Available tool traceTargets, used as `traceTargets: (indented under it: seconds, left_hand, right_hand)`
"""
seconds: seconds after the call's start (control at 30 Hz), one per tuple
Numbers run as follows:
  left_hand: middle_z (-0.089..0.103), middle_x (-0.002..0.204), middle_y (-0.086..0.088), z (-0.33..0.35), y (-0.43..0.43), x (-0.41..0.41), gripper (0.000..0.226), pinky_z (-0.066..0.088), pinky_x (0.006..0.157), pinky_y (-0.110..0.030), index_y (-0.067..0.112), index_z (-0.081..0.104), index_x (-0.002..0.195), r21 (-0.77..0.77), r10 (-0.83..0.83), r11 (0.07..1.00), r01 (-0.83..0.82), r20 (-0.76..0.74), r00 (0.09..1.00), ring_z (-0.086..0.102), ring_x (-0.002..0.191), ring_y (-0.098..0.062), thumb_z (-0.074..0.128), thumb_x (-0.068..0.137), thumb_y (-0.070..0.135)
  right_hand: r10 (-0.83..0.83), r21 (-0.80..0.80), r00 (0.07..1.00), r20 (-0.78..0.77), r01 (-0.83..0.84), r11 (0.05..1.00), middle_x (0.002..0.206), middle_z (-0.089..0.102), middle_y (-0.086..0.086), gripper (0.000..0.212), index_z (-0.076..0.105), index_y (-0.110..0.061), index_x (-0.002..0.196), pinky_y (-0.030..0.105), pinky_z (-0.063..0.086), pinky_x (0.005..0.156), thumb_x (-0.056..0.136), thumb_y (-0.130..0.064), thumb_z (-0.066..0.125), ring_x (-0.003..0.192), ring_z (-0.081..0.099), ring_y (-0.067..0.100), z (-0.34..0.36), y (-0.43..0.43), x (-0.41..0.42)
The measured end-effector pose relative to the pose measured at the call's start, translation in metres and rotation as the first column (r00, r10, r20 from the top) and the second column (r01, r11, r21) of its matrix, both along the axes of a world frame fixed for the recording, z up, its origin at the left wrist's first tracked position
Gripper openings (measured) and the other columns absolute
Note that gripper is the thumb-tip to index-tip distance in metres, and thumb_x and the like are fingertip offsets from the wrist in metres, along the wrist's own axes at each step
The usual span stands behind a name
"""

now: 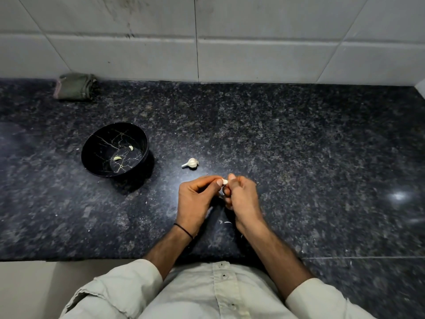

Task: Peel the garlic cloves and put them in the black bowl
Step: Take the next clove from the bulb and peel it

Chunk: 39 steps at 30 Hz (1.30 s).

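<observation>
I see my left hand (195, 199) and right hand (241, 196) pinching one garlic clove (225, 181). A garlic bulb (191, 163) lies just beyond, with the black bowl (101, 146) off to the left.

Clove (225, 181) held – 2 peeled cloves (117, 158) in blk bowl (96, 143).

I'm watching the left hand (195, 199) and right hand (241, 196) pinching one garlic clove (225, 181) between their fingers (207, 179), right of the black bowl (101, 139) and nearer the person. Two peeled cloves (117, 158) are lying inside that bowl. A garlic bulb (190, 163) is resting on the dark surface (299, 146) right of the bowl, and a folded cloth (76, 86) is sitting beyond it.
</observation>
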State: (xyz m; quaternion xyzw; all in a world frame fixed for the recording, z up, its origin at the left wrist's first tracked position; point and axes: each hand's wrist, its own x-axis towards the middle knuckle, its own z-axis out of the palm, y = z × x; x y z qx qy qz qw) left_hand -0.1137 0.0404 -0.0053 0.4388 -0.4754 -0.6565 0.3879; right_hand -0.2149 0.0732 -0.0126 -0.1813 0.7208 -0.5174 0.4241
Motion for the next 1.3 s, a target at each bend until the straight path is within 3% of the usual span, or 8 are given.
traceTargets:
  seconds: [0.1,0.27,0.43,0.63,0.83,1.03,1.2,1.3]
  left_hand:
    - [0.076,0.080,-0.014,0.002,0.002,-0.001,0.013,0.053,0.065,-0.030,0.012,0.081,0.084,0.123,0.039,0.992,-0.036,-0.026,0.999,0.063,0.070,-0.020,0.071,0.088,0.005]
    - [0.075,0.075,-0.009,0.005,0.001,-0.003,0.010,0.051,0.063,-0.026,0.010,0.080,0.082,0.086,0.054,0.995,-0.058,0.040,0.998,0.064,0.065,-0.013,0.072,0.087,0.006]
    - [0.074,0.081,-0.019,0.004,0.001,-0.002,0.007,0.051,0.064,-0.029,0.004,0.079,0.085,0.163,0.069,0.985,-0.064,-0.025,0.997,0.062,0.071,-0.022,0.073,0.086,0.005]
    - [0.075,0.085,-0.019,0.006,0.003,-0.004,0.012,0.058,0.075,-0.029,0.003,0.078,0.086,0.223,0.049,0.975,-0.016,-0.144,0.988,0.069,0.076,-0.022,0.069,0.086,-0.003]
    - [0.075,0.078,-0.015,0.000,0.001,-0.002,0.009,0.050,0.068,-0.034,0.013,0.080,0.079,0.127,0.025,0.991,-0.030,0.040,0.999,0.061,0.070,-0.023,0.075,0.086,0.011]
    - [0.073,0.076,-0.014,0.004,0.000,-0.006,0.015,0.051,0.067,-0.026,0.009,0.078,0.075,0.298,0.024,0.955,0.000,-0.075,0.997,0.062,0.071,-0.021,0.070,0.087,0.006]
    - [0.075,0.082,-0.016,0.000,0.002,-0.005,0.011,0.053,0.072,-0.031,0.008,0.079,0.080,0.264,0.008,0.964,0.016,-0.091,0.996,0.065,0.075,-0.022,0.071,0.086,0.003]
    - [0.076,0.085,-0.012,-0.007,0.000,-0.002,0.008,0.053,0.077,-0.037,0.007,0.077,0.087,0.022,-0.031,0.999,0.030,0.057,0.998,0.067,0.078,-0.020,0.071,0.087,0.002]
  right_hand:
    - [0.091,0.012,0.850,-0.519,-0.099,0.995,0.070,0.054,-0.002,0.027,0.043,-0.019,0.078,0.033,0.032,0.059,0.102,-0.031,0.047,0.060,0.047,0.016,0.000,0.008,0.001]
    - [0.156,0.020,0.629,-0.762,-0.217,0.976,0.077,0.056,0.007,0.027,0.036,-0.016,0.087,0.041,0.039,0.059,0.101,-0.039,0.031,0.068,0.052,0.028,0.004,0.012,0.001]
    - [0.079,-0.005,0.782,-0.619,-0.105,0.994,0.066,0.051,-0.003,0.027,0.041,-0.015,0.080,0.032,0.027,0.057,0.103,-0.028,0.046,0.057,0.045,0.011,0.006,0.008,0.002]
    - [-0.060,0.029,0.994,-0.088,0.063,0.998,0.059,0.055,-0.005,0.032,0.059,-0.030,0.065,0.040,0.038,0.063,0.083,-0.053,0.048,0.056,0.047,0.015,-0.009,-0.004,0.003]
    - [0.038,-0.040,0.803,-0.595,-0.077,0.996,0.063,0.050,-0.005,0.026,0.044,-0.014,0.081,0.022,0.028,0.049,0.103,-0.027,0.049,0.054,0.046,0.008,0.004,0.011,0.000]
    - [0.021,-0.093,0.731,-0.682,-0.115,0.989,0.068,0.057,0.002,0.023,0.041,-0.016,0.086,0.037,0.034,0.054,0.103,-0.030,0.045,0.060,0.053,0.023,0.001,0.011,0.001]
    - [-0.033,0.011,0.919,-0.392,0.041,0.999,0.074,0.059,0.003,0.027,0.051,-0.017,0.078,0.040,0.043,0.066,0.101,-0.031,0.051,0.069,0.053,0.020,-0.007,0.001,0.002]
    - [-0.096,0.052,0.995,-0.009,0.096,0.994,0.056,0.053,-0.007,0.031,0.052,-0.020,0.071,0.029,0.039,0.047,0.097,-0.036,0.049,0.051,0.047,0.011,-0.008,-0.003,0.002]
